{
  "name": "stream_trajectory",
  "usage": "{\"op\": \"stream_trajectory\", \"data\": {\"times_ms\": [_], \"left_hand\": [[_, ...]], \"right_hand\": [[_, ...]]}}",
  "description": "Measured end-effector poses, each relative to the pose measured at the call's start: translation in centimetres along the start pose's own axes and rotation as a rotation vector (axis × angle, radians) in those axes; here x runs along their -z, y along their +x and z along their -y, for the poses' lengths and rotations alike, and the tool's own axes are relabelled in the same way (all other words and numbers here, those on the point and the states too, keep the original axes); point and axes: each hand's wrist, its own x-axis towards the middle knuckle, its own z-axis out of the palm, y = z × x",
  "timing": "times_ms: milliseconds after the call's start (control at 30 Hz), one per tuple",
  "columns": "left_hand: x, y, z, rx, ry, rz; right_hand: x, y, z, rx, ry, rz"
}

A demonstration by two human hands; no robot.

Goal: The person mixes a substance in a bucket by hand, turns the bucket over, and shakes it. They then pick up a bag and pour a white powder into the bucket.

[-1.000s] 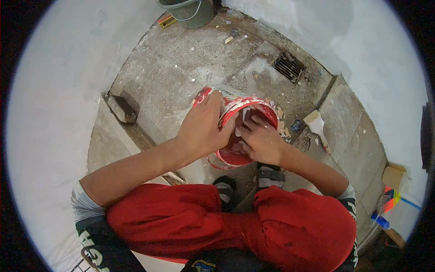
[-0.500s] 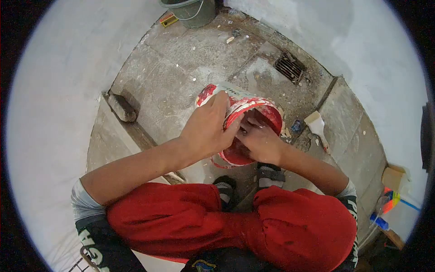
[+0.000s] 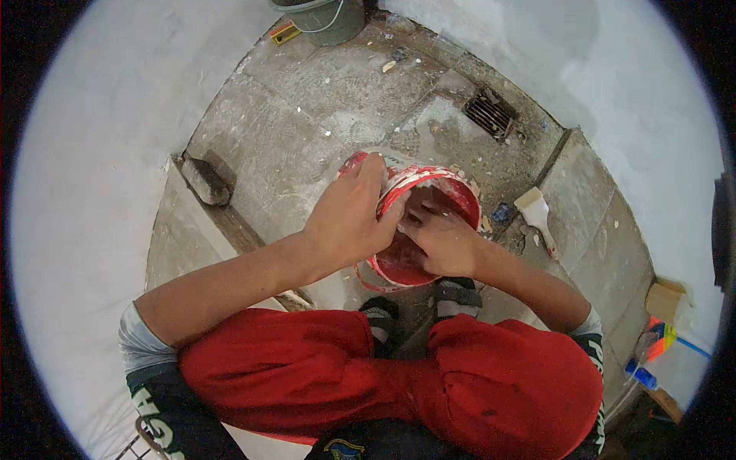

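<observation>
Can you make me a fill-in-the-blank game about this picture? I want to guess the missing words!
1. The left hand grips the pail, whose inside is coloured ____.
2. The right hand has its fingers ____ the pail (inside or under).
3. In the picture, the brush lies to the ____ of the pail (left or right).

Missing words: red; inside; right.

Pale, seemingly plastered walls (image 3: pixel 92 192) flank a stained floor (image 3: pixel 276 123).

Lettered left sleeve (image 3: pixel 180 418), lettered red bucket (image 3: pixel 400 163), wording unreadable
</observation>
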Motion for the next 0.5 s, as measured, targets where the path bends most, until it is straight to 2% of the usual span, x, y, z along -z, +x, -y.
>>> {"op": "stream_trajectory", "data": {"times_ms": [100, 233, 300, 433, 500], "left_hand": [[0.4, 0.2, -0.5, 0.035, -0.042, 0.049], [0.3, 0.1, -0.6, 0.09, -0.075, 0.061], [0.2, 0.0, -0.5, 0.094, -0.071, 0.061], [0.0, 0.1, 0.0, 0.034, -0.027, 0.011], [0.0, 0.2, 0.1, -0.013, -0.035, -0.032]], "right_hand": [[0.1, 0.1, 0.4, -0.028, 0.082, 0.064], [-2.1, 0.1, -0.7, -0.013, 0.019, 0.016], [-2.1, 0.4, -0.6, 0.044, -0.081, -0.073], [-0.4, 0.4, 0.7, 0.024, -0.225, 0.001], [-0.7, 0.6, 0.5, -0.001, -0.327, -0.078]]}}
